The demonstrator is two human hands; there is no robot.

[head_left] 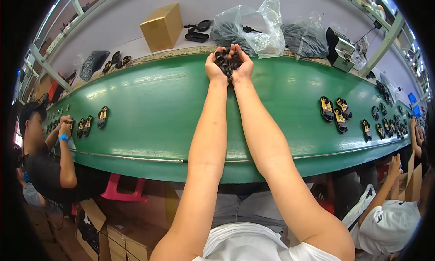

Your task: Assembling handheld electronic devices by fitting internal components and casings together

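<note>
Black parts (224, 64) fill cupped fingers (244, 56); dark print (379, 219) marks a neighbour's shirt (398, 229).

The left hand (213, 69) and right hand (245, 68) are cupping small black parts (224, 66) between their fingers (243, 54). A clear plastic bag (268, 36) is sitting just beyond the fingers, a brown box (158, 32) is standing to their left, and a green tabletop (154, 111) is spreading below them.
</note>
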